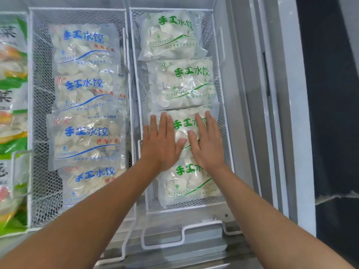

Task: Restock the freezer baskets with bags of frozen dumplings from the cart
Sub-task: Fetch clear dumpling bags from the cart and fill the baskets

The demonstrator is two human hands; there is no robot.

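Both hands lie flat on one bag of frozen dumplings in the right-hand freezer basket (223,121), a white wire-mesh bin. The left hand (162,140) covers the left part of the pressed bag (185,133), its fingers (162,121) straight and slightly spread, gripping nothing; the right hand (206,141) lies just beside it on the right part, fingers likewise extended and relaxed, with the two thumbs nearly touching over the bag's middle. This bag is third from the far end in a row of four green-lettered bags (each overlapping the next): the far green bag (171,35), the second green bag (184,84), then the pressed one, then the near green bag (189,183) by the basket's front rim. The middle basket (38,113) to the left holds a similar overlapping row of blue-lettered bags (85,94). At the far left edge, a stack of green-and-orange packages (11,113) shows partly. The freezer's pale frame (272,113) runs along the right side of the baskets.
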